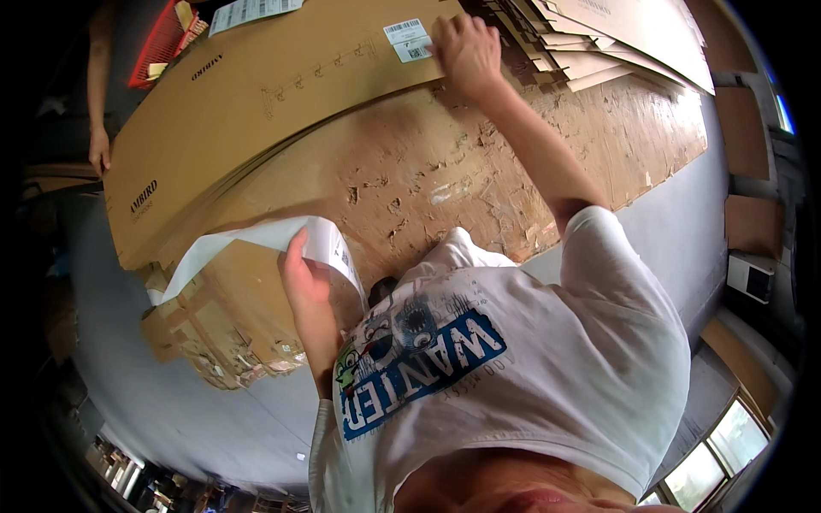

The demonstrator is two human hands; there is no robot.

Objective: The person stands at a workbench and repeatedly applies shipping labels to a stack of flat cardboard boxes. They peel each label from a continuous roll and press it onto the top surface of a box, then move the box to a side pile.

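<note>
My left hand [305, 275] is closed on a long white strip of labels [248, 234], which bends in a loop over the table edge and down beside my shirt. At the far side, my right hand [469, 56] rests on a flat brown cardboard sheet [231, 120]. Its fingers are bent but spread apart, and the thumb side touches the right edge of a white printed label [409, 40] lying on the cardboard. More flat sheets show beneath the top one. Whether anything is under my right fingertips is hidden.
Another person's hand [100, 152] touches the sheet's left end. A red basket [158, 47] and more label sheets [252, 12] lie at the far left. Stacked cardboard [616, 43] stands at the far right. The worn, torn tabletop [479, 171] lies between me and the sheets.
</note>
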